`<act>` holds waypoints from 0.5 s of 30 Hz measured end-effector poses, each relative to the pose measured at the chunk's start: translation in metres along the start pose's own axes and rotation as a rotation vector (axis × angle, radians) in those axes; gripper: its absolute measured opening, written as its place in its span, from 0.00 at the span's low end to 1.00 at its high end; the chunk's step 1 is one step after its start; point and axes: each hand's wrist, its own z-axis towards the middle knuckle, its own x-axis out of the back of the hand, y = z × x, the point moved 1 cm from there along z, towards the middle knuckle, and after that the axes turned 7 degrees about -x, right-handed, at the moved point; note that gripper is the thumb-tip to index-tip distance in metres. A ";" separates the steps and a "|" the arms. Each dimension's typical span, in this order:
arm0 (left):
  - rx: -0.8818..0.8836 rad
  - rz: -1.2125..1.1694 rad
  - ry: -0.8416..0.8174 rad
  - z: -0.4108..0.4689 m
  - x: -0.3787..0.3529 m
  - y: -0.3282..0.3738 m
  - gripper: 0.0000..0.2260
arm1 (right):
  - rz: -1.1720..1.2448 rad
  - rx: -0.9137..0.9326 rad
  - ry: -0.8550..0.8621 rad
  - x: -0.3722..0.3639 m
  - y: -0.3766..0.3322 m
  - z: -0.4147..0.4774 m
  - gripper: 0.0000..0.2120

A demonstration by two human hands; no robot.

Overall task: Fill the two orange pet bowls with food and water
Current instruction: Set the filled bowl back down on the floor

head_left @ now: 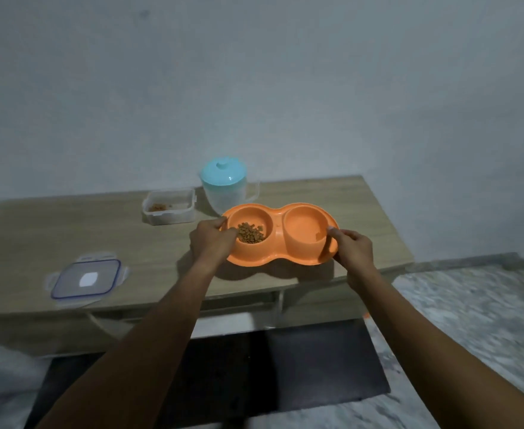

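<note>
Double bowl: an orange double pet bowl [281, 235] sits on the wooden counter [68, 230], toward its right half and near the front edge; it appears tilted slightly toward the viewer, though whether it is lifted clear cannot be told.
Left well: the left bowl [250, 226] carries a small heap of brown kibble [251, 233], covering only part of the floor.
Right well: the right bowl [305, 227] shows a faint sheen that may be water; the level cannot be judged.
Left hand: the left hand [212, 239] is closed on the dish's left rim, thumb on top, fingers curled beneath.
Right hand: the right hand [352, 247] pinches the right rim between thumb and fingertips.
Supplies: a clear food container [169, 207], lid off and nearly empty, stands just behind and to the left; a clear pitcher with a blue lid [225, 188] stands directly behind the dish; the container's lid [85, 278] lies well apart at front left.
Step in hand: by appearance, filling is largely done and the dish is being gripped at both ends for carrying or repositioning.
Next move: calls for a level, even lift with both hands, since any tilt would spill liquid or roll kibble over the divider.
</note>
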 end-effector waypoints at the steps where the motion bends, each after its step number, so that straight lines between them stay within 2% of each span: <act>1: -0.024 0.008 0.002 -0.014 -0.016 0.015 0.23 | 0.007 0.007 0.011 0.026 -0.005 0.001 0.21; 9: -0.154 -0.046 -0.071 -0.111 -0.159 0.124 0.25 | 0.019 0.109 0.096 0.241 -0.048 0.021 0.20; 15: -0.216 -0.078 -0.182 -0.171 -0.261 0.191 0.22 | 0.043 0.111 0.205 0.382 -0.057 0.042 0.14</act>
